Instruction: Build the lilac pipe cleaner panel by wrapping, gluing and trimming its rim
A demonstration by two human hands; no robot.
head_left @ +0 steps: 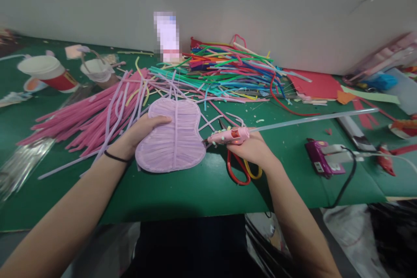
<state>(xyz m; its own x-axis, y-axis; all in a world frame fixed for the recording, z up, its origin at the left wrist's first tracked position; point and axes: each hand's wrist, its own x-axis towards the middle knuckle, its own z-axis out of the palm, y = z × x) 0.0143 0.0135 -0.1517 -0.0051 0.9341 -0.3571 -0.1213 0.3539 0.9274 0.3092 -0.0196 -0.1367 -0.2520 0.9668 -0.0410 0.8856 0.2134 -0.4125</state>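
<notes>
My left hand (143,131) grips the left edge of a flat lilac panel (189,147) covered in pipe cleaners, thumb across its face. The panel has a waisted, rounded outline and a lilac strip down its middle. In my right hand (252,150) is a pink hot glue gun (233,136), with a long clear glue stick (312,118) sticking out of its back. The nozzle points left and is at the panel's right edge; whether it touches I cannot tell. Below the right hand lie scissors (237,178) with red and yellow handles, blades partly hidden.
Pink pipe cleaners (81,108) spread at left, a multicoloured heap (234,71) at the back. Cups (45,71) stand at far left, near a blurred-out upright phone-like screen (167,37). At right are a purple power adapter (321,158) with cables and red sheets (316,82).
</notes>
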